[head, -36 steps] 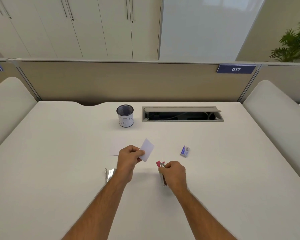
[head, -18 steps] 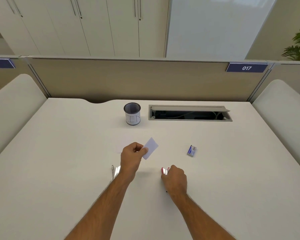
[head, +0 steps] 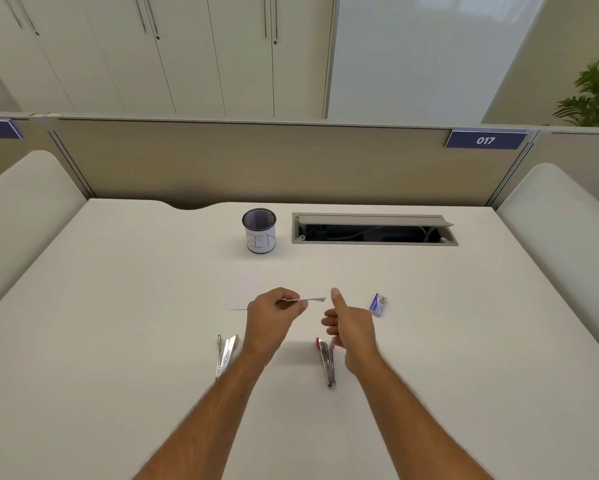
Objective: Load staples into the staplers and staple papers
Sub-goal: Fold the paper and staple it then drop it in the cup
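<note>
My left hand (head: 273, 317) pinches a small white paper slip (head: 313, 300), held nearly flat and edge-on above the desk. My right hand (head: 350, 325) hovers just right of the slip with fingers apart and thumb up, holding nothing. A red-tipped metal stapler (head: 326, 360) lies on the desk below my right hand. A second silver stapler (head: 226, 353) lies left of my left forearm. A small blue staple box (head: 378, 304) sits to the right. Another white paper (head: 244, 296) lies flat behind my left hand.
A mesh pen cup (head: 259, 230) with a white label stands at the back centre. Beside it is an open cable hatch (head: 374, 229) in the white desk (head: 118, 341). A beige partition runs along the far edge, with padded panels on both sides.
My right hand let go of the red-tipped stapler, which now lies on the desk, and rose toward the slip. My left hand turned the slip from face-on to nearly flat.
</note>
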